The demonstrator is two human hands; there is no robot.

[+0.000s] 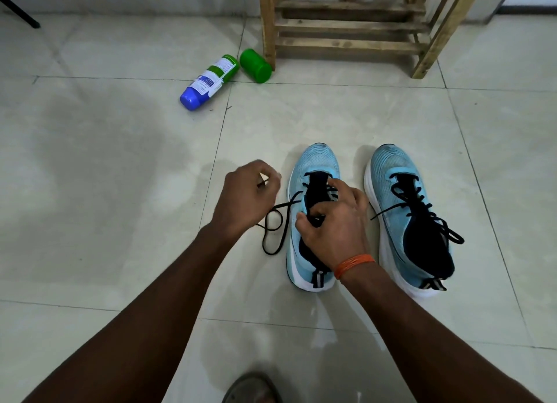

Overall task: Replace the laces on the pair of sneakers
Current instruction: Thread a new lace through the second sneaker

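Observation:
Two light-blue sneakers stand side by side on the tiled floor, toes pointing away from me. The left sneaker (pixel 313 167) has its black lace (pixel 272 224) partly pulled out, looping loose on the floor to its left. My left hand (pixel 247 197) pinches the end of that lace beside the shoe. My right hand (pixel 331 227), with an orange thread band at the wrist, grips the black tongue and collar of the left sneaker. The right sneaker (pixel 407 209) is fully laced in black, its lace ends lying loose.
A blue-and-green bottle (pixel 208 81) lies on its side beyond the shoes, with a green cap (pixel 255 66) next to it. A wooden stool frame (pixel 346 25) stands at the back. A sandalled foot (pixel 251 387) shows at the bottom edge.

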